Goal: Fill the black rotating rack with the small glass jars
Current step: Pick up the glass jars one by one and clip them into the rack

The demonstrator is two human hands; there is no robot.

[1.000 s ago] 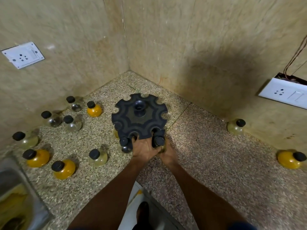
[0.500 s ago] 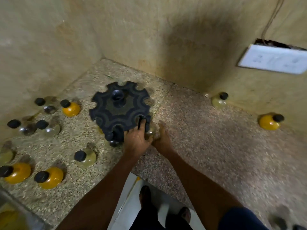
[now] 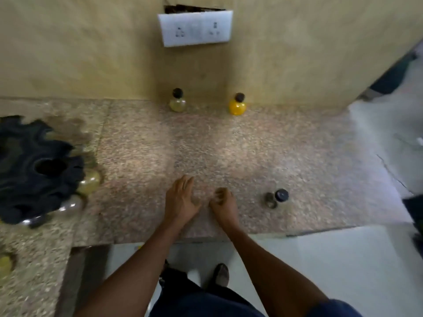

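A speckled stone table meets a beige wall bearing a white socket plate. Since earlier, the view has swung right: the black rack sits far left, and the left hand, fingers spread, and right hand, fingers curled on nothing, have left it.

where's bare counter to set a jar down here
Bare counter runs from the hands, left and right, up to the pale jar and yellow jar at the wall. Crowded at left around the rack; a clear jar sits right of the right hand.

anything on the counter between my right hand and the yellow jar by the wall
No: in the head view only bare speckled counter lies between the right hand and the yellow jar.
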